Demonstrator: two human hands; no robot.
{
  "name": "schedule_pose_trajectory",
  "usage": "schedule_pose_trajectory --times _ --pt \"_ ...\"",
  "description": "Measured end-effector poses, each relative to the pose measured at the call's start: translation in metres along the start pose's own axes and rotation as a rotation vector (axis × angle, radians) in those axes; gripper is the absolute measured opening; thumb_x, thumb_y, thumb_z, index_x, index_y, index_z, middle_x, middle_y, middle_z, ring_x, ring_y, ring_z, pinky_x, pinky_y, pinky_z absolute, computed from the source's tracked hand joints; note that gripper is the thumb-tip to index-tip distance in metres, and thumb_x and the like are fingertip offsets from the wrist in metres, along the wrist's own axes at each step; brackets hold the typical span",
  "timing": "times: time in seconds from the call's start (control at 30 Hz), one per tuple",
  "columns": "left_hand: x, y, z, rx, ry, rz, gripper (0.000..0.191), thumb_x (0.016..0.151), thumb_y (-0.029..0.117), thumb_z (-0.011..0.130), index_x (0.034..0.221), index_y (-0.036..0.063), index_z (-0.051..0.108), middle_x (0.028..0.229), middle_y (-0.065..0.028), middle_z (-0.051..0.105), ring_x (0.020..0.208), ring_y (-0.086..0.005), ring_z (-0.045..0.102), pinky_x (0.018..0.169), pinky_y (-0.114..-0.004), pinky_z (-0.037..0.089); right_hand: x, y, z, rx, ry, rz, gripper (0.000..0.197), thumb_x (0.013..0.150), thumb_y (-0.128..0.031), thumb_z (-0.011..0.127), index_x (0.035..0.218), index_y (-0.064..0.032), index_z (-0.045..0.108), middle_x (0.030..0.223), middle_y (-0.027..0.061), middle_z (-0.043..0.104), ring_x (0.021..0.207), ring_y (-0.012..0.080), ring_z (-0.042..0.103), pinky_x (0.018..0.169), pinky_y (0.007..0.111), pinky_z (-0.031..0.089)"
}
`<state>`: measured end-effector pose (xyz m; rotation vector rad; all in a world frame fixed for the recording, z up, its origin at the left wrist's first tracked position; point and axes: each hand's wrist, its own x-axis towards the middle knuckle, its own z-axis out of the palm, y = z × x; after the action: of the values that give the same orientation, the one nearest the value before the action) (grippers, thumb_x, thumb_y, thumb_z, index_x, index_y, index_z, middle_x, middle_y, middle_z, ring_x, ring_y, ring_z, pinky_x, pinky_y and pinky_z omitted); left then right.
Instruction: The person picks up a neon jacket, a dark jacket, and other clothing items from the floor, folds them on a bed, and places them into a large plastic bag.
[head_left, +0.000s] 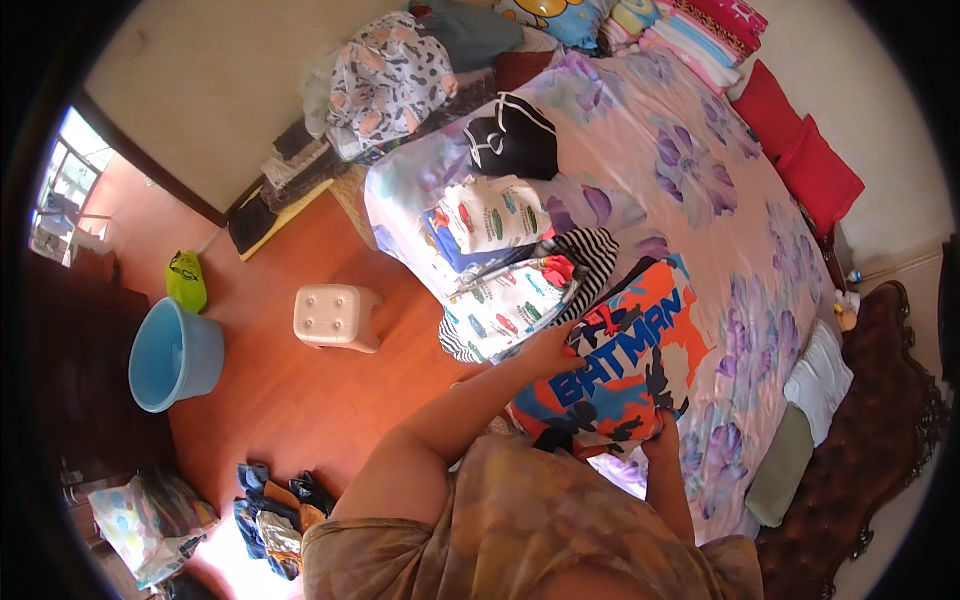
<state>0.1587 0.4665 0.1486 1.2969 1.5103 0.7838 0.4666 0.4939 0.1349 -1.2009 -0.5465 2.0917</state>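
A printed garment (600, 367) in orange, blue, white and dark camouflage with large blue lettering is spread in front of me on the bed. My left hand (553, 351) grips its left edge, near a small red figure print. At its lower right edge my right hand (661, 435) holds the cloth, the fingers partly hidden by it. Left of the garment are white clothes printed with cars (502, 304) and a black-and-white striped cloth (592, 259). Another white car-print garment (495, 214) lies beyond them, and a folded black garment (517, 142) with white trim farther off.
A floral sheet (697, 180) covers the bed. On the floor stand a beige stool (330, 315), a blue plastic tub (202, 360) and a lime-green bag (186, 281). Dark clothes (274, 517) lie at the lower left. A tufted headboard (840, 465) borders the bed's right.
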Motion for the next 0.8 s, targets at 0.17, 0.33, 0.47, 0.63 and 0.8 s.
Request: schedule_pose_trajectory --times 0.17,0.33,0.47,0.63,0.8 --pt "0.01 0.009 0.007 -0.006 0.045 0.028 0.072 0.059 0.032 0.067 0.12 0.0093 0.036 0.094 -0.0149 0.057 0.089 -0.0299 0.054 0.076 -0.036 0.043 -0.002 -0.015 -0.003 0.013 0.049 -0.025 0.032 0.083 -0.028 0.042 0.106 -0.0062 0.048 0.106 0.008 0.053 0.096 0.0215 0.051 0.083 0.036 0.04" --pt "0.026 0.021 0.015 -0.056 0.029 0.01 0.069 0.059 0.032 0.066 0.118 0.0094 0.04 0.09 -0.015 0.058 0.086 -0.0301 0.055 0.075 -0.036 0.043 0.011 -0.034 -0.028 -0.047 0.125 -0.04 0.032 0.083 -0.027 0.04 0.107 -0.007 0.047 0.105 0.0069 0.053 0.095 0.0202 0.052 0.082 0.035 0.041" --pt "0.049 0.026 0.025 -0.006 0.033 0.0 0.07 0.059 0.034 0.065 0.119 0.0096 0.039 0.089 -0.0144 0.059 0.084 -0.0298 0.056 0.073 -0.036 0.044 0.027 -0.051 -0.038 -0.063 0.141 -0.027 0.032 0.082 -0.026 0.04 0.107 -0.0079 0.047 0.104 0.0059 0.054 0.095 0.0193 0.052 0.082 0.034 0.041" --pt "0.086 0.038 0.038 0.017 0.011 0.013 0.07 0.059 0.034 0.065 0.119 0.009 0.038 0.088 -0.0139 0.059 0.083 -0.0292 0.057 0.072 -0.036 0.045 0.039 -0.077 -0.049 -0.065 0.238 -0.022 0.034 0.077 -0.028 0.051 0.105 -0.0079 0.05 0.101 0.0051 0.056 0.092 0.0187 0.054 0.078 0.034 0.042" --pt "0.119 0.043 0.055 -0.035 0.0 -0.02 0.07 0.061 0.031 0.064 0.121 0.0093 0.035 0.093 -0.0158 0.057 0.087 -0.0302 0.055 0.075 -0.037 0.044 0.063 -0.108 -0.077 -0.099 0.236 -0.014 0.034 0.074 -0.027 0.055 0.103 -0.0091 0.052 0.099 0.0039 0.057 0.091 0.0182 0.054 0.079 0.034 0.042"
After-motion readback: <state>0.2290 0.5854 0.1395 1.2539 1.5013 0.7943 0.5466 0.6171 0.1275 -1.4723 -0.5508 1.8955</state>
